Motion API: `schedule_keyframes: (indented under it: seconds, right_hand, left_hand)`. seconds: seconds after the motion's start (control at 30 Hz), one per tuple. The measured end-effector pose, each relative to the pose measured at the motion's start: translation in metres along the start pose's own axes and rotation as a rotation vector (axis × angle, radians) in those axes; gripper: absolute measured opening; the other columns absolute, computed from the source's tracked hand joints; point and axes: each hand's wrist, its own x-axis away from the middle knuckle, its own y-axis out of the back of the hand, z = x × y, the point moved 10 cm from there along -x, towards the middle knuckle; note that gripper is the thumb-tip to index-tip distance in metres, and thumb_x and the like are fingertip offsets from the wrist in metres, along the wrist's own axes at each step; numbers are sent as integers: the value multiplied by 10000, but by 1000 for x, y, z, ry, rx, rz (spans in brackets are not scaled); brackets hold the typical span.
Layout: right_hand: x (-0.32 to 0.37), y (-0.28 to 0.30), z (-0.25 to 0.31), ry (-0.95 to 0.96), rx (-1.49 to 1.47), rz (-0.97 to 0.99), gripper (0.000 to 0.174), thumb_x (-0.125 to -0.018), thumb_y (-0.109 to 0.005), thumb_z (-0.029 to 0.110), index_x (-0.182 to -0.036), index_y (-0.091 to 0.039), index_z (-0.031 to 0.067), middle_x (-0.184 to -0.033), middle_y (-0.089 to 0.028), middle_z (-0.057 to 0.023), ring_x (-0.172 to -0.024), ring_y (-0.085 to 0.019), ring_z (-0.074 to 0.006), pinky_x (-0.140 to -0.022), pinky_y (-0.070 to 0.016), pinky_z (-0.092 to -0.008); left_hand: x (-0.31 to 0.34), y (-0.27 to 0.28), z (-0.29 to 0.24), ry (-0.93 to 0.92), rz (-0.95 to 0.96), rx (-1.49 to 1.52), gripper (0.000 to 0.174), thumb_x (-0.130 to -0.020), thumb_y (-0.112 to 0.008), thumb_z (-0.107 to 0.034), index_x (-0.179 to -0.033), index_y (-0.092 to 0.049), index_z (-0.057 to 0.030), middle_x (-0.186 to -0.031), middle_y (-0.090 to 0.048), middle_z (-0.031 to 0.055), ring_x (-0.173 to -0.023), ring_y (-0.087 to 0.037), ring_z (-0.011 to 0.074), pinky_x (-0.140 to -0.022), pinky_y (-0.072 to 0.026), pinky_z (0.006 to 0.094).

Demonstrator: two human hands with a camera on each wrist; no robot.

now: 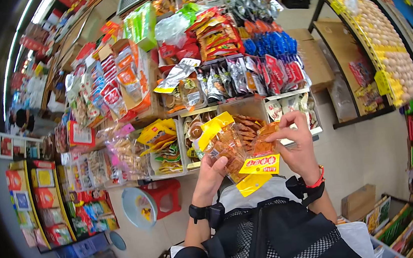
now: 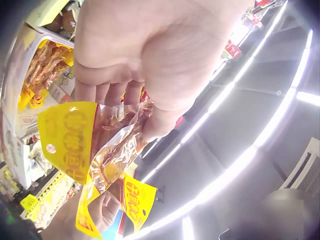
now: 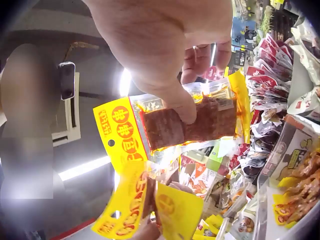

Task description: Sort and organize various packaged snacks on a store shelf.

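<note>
My left hand [image 1: 211, 178] grips clear snack packets [image 1: 228, 152] with yellow ends, the thumb lying over their near side. Reddish-brown flat pieces show through the plastic. In the right wrist view a similar snack packet [image 3: 215, 122] is pinched by my right hand [image 3: 150, 45], its thumb across the front and a yellow printed header at one end. From above, that packet's header [image 1: 260, 164] overlaps the left hand's packets. Right behind both hands stands a plastic bin [image 1: 244, 106] with more reddish-brown packets [image 1: 248, 129].
Beside that bin are a tub of yellow and green packets [image 1: 166, 156] and a bin of white packets [image 1: 292, 105]. Stacked snack bags [image 1: 214, 35] rise behind. A red stool [image 1: 166, 198] and a pale blue basin [image 1: 136, 207] stand lower left; egg trays [image 1: 381, 45] are at right.
</note>
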Motion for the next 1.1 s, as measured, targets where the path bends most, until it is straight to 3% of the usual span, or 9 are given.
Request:
schedule_keyframes:
  seconds: [0.2,0.37,0.6,0.63,0.77,0.87,0.9,0.97,1.1]
  right_hand:
    - [2,-14,-21,91,-101,126,241,-696,-711,-72,-873,-728,92,-781,-490,-22,-698,-471,-221,-635,-400,-343]
    - [-4,-29,-11,101,-286,227,317,-664,-756,-39,-961,-689,49,-875,-505,-90,-1037,-635,-300,-792,-507,-363]
    - [17,-62,0,182,-270,231,322,-734,-693,-83,-1033,-675,33,-1062,-605,-124,-1095,-631,-309,-868,-533,-390]
    - [18,-64,4,119,-310,244,308,-799,-630,-122,-1072,-661,16,-1175,-616,-140,-1120,-626,-307,-928,-517,-394]
    - [21,-63,-1,-40,-396,335,234,-928,-530,-46,-1140,-625,-13,-1261,-591,-156,-1146,-614,-278,-1003,-478,-367]
    - [39,-69,-43,-378,-792,339,358,-969,-544,45,-1320,-504,-8,-1329,-539,-149,-1194,-578,-242,-1014,-468,-355]
    - [47,-75,-55,-543,-923,367,511,-981,-563,86,-1434,-340,0,-1378,-471,-140,-1229,-534,-212,-1022,-459,-343]
    - [50,-77,-61,-598,-784,341,528,-981,-568,85,-1438,-315,7,-1374,-459,-132,-1231,-527,-208,-1017,-461,-338]
    - [54,-93,-71,-705,-635,211,555,-972,-599,81,-1436,-301,11,-1380,-441,-133,-1237,-511,-203,-1011,-450,-324]
  left_hand:
    - [14,3,-3,-26,-61,-39,623,-903,-726,-225,-1399,-415,-12,-1340,-565,117,-1210,-584,223,-1040,-476,404]
    - [22,17,-1,-55,-178,-18,684,-886,-732,-372,-1373,-448,15,-1291,-601,116,-1175,-606,222,-1024,-486,403]
    - [0,-5,30,10,-79,177,551,-988,-607,-328,-1403,-441,-5,-1376,-548,104,-1250,-554,228,-1084,-434,413]
    - [-6,-6,31,14,-61,184,546,-992,-601,-326,-1406,-439,-8,-1376,-547,102,-1252,-551,224,-1086,-432,410]
    - [-25,-11,23,21,0,179,485,-1015,-571,-280,-1396,-431,-14,-1351,-557,87,-1223,-561,191,-1061,-451,380]
    - [-39,-11,16,-42,-3,36,456,-1009,-590,-211,-1393,-427,-28,-1321,-567,75,-1205,-557,163,-1048,-451,351]
    - [-43,-14,12,-101,6,-33,452,-1004,-597,-191,-1391,-428,-30,-1312,-570,73,-1204,-554,159,-1045,-449,345]
    - [-51,-24,4,-212,32,-157,439,-979,-624,-131,-1365,-440,-30,-1268,-587,74,-1182,-554,147,-1030,-445,325]
    - [-60,-45,12,-320,82,-538,448,-1020,-534,-214,-1344,-337,25,-1357,-453,203,-1278,-472,254,-1059,-373,382]
